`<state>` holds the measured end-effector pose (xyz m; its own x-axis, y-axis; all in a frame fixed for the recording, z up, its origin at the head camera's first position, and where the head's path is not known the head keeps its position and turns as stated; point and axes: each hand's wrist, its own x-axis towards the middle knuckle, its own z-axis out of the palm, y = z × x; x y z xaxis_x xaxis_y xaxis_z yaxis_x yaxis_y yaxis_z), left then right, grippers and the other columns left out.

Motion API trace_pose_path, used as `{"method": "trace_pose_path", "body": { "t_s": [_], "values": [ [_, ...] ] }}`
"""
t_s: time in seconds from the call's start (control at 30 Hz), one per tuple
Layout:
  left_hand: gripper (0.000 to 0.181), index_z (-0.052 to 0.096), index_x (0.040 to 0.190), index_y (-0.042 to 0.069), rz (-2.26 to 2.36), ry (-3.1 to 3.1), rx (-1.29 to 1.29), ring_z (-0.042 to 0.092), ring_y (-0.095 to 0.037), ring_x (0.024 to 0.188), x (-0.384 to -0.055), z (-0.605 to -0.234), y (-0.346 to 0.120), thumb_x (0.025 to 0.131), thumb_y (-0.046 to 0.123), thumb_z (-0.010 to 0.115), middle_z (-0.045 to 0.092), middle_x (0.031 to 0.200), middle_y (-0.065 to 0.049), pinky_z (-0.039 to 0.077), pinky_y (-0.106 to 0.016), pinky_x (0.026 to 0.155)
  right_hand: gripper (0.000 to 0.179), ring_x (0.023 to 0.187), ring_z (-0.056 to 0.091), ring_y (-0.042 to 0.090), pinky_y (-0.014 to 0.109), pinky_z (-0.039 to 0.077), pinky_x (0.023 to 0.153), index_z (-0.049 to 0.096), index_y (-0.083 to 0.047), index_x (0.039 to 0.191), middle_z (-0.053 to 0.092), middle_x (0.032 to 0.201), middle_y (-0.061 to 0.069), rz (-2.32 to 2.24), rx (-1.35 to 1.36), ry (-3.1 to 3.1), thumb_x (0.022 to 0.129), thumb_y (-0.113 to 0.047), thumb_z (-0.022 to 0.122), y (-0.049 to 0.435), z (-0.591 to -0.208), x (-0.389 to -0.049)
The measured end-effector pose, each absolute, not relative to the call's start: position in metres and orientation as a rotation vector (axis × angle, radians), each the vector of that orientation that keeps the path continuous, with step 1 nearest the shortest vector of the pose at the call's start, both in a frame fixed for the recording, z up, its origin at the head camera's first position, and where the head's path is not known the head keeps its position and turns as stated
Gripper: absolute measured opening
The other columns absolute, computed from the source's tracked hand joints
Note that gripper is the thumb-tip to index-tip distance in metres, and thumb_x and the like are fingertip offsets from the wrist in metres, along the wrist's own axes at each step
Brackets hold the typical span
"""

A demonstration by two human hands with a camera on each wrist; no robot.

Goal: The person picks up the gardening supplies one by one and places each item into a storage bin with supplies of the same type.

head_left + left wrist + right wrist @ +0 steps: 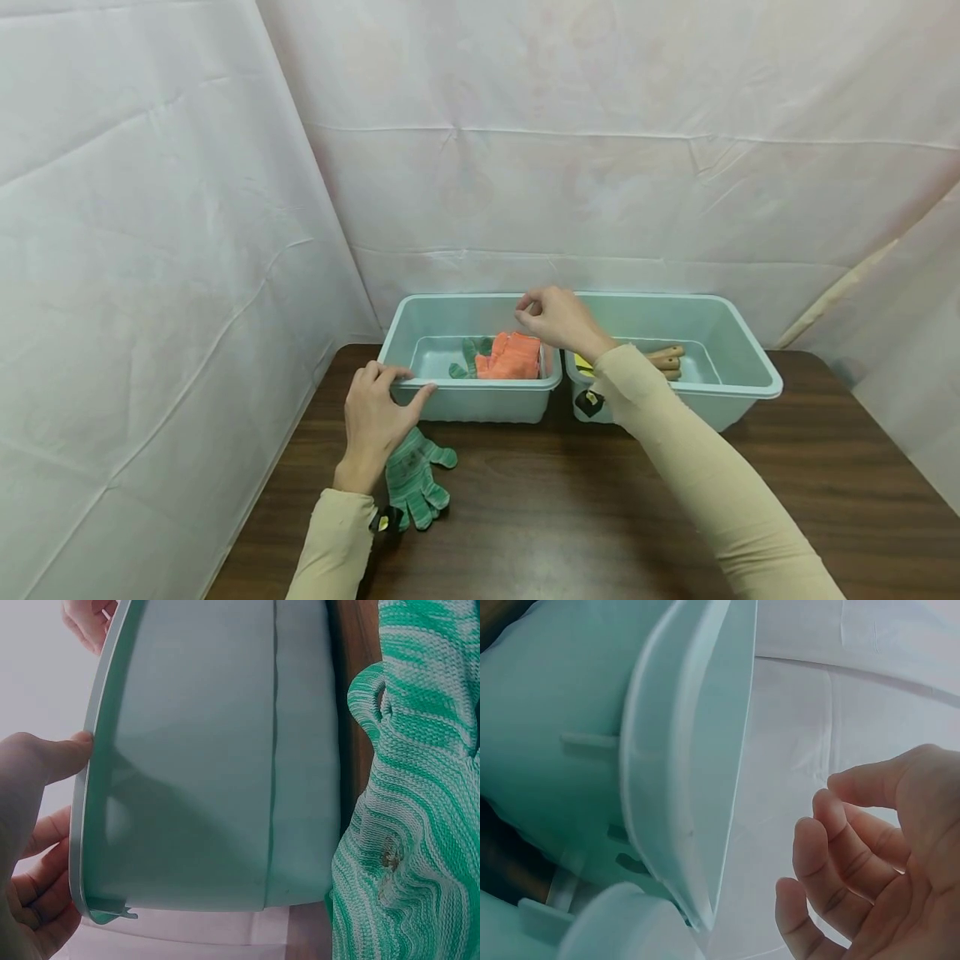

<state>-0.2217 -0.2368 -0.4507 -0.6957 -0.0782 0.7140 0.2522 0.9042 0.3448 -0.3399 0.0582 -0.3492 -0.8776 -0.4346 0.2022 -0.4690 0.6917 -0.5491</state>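
Observation:
My left hand [377,410] holds the front left corner of the left pale green plastic bin [480,403]. In the left wrist view the thumb [67,755] lies against the bin's rim, with the other fingers behind it. My right hand [558,318] hovers over the right part of this bin, its fingers loosely bent and nothing between them. Inside the bin lie an orange glove [513,357] and a green glove [468,357], partly overlapped. Another green-and-white knit glove [418,479] lies on the table below the left hand.
A second pale green bin [738,389] stands beside the first on the right. It contains several wooden handles [666,363] and something yellow [582,364], partly hidden by the right sleeve. White cloth [600,167] hangs behind the dark wooden table [570,517].

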Motion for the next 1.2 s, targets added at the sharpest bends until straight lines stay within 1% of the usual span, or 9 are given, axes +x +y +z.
{"method": "trace_pose_path", "body": {
  "t_s": [0.13, 0.3, 0.43, 0.57, 0.63, 0.73, 0.9, 1.03, 1.2],
  "values": [
    [0.042, 0.074, 0.093, 0.014, -0.546, -2.284, -0.119, 0.055, -0.026, 0.083, -0.221, -0.451, -0.236, 0.074, 0.051, 0.083, 0.059, 0.087, -0.009, 0.048, -0.044, 0.073, 0.027, 0.070, 0.068, 0.016, 0.037, 0.055, 0.069, 0.072, -0.015, 0.113, 0.075, 0.090, 0.001, 0.965, 0.781, -2.837, 0.098, -0.033, 0.059, 0.058, -0.350, -0.338],
    [0.043, 0.075, 0.094, 0.013, -0.554, -2.280, -0.120, 0.055, -0.027, 0.083, -0.221, -0.450, -0.236, 0.074, 0.050, 0.084, 0.059, 0.087, -0.009, 0.049, -0.045, 0.073, 0.027, 0.071, 0.068, 0.014, 0.035, 0.054, 0.070, 0.072, -0.016, 0.112, 0.074, 0.088, -0.002, 0.971, 0.793, -2.832, 0.097, -0.035, 0.060, 0.058, -0.350, -0.335],
    [0.043, 0.075, 0.094, 0.014, -0.555, -2.284, -0.117, 0.055, -0.027, 0.083, -0.221, -0.450, -0.237, 0.074, 0.051, 0.083, 0.059, 0.087, -0.010, 0.049, -0.044, 0.072, 0.026, 0.066, 0.065, 0.013, 0.034, 0.053, 0.066, 0.073, -0.017, 0.112, 0.073, 0.086, -0.003, 0.964, 0.799, -2.828, 0.097, -0.035, 0.060, 0.056, -0.351, -0.332],
    [0.043, 0.075, 0.094, 0.014, -0.548, -2.291, -0.116, 0.053, -0.025, 0.080, -0.220, -0.450, -0.237, 0.075, 0.051, 0.082, 0.058, 0.086, -0.009, 0.047, -0.043, 0.071, 0.028, 0.059, 0.063, 0.013, 0.033, 0.051, 0.060, 0.073, -0.015, 0.113, 0.073, 0.085, -0.002, 0.957, 0.826, -2.830, 0.097, -0.035, 0.060, 0.055, -0.353, -0.329],
    [0.042, 0.075, 0.093, 0.014, -0.544, -2.295, -0.115, 0.051, -0.025, 0.079, -0.220, -0.450, -0.237, 0.075, 0.052, 0.082, 0.058, 0.086, -0.009, 0.046, -0.042, 0.070, 0.028, 0.058, 0.063, 0.013, 0.033, 0.050, 0.060, 0.073, -0.015, 0.113, 0.073, 0.085, -0.001, 0.961, 0.838, -2.825, 0.097, -0.035, 0.060, 0.055, -0.354, -0.328],
    [0.042, 0.075, 0.093, 0.014, -0.541, -2.299, -0.111, 0.050, -0.024, 0.078, -0.219, -0.450, -0.236, 0.076, 0.052, 0.082, 0.058, 0.086, -0.009, 0.045, -0.041, 0.069, 0.026, 0.061, 0.064, 0.013, 0.033, 0.051, 0.061, 0.073, -0.016, 0.111, 0.073, 0.086, 0.000, 0.968, 0.833, -2.825, 0.097, -0.034, 0.061, 0.054, -0.354, -0.327],
    [0.042, 0.075, 0.094, 0.015, -0.540, -2.304, -0.115, 0.051, -0.025, 0.079, -0.219, -0.449, -0.236, 0.076, 0.052, 0.081, 0.058, 0.087, -0.009, 0.046, -0.041, 0.070, 0.025, 0.070, 0.066, 0.012, 0.033, 0.052, 0.067, 0.073, -0.019, 0.110, 0.073, 0.088, -0.002, 0.963, 0.806, -2.855, 0.097, -0.037, 0.061, 0.055, -0.355, -0.323],
    [0.043, 0.074, 0.094, 0.014, -0.548, -2.304, -0.115, 0.054, -0.026, 0.082, -0.218, -0.450, -0.235, 0.076, 0.052, 0.081, 0.059, 0.087, -0.009, 0.048, -0.043, 0.073, 0.026, 0.070, 0.066, 0.013, 0.033, 0.052, 0.066, 0.073, -0.018, 0.110, 0.074, 0.090, 0.001, 0.982, 0.811, -2.855, 0.096, -0.037, 0.062, 0.056, -0.356, -0.321],
    [0.043, 0.074, 0.094, 0.013, -0.552, -2.287, -0.123, 0.055, -0.027, 0.083, -0.218, -0.450, -0.237, 0.075, 0.051, 0.082, 0.059, 0.087, -0.010, 0.049, -0.044, 0.073, 0.026, 0.070, 0.065, 0.012, 0.033, 0.052, 0.067, 0.073, -0.020, 0.110, 0.073, 0.087, -0.001, 0.996, 0.827, -2.843, 0.097, -0.040, 0.061, 0.056, -0.357, -0.317]
  ]
}}
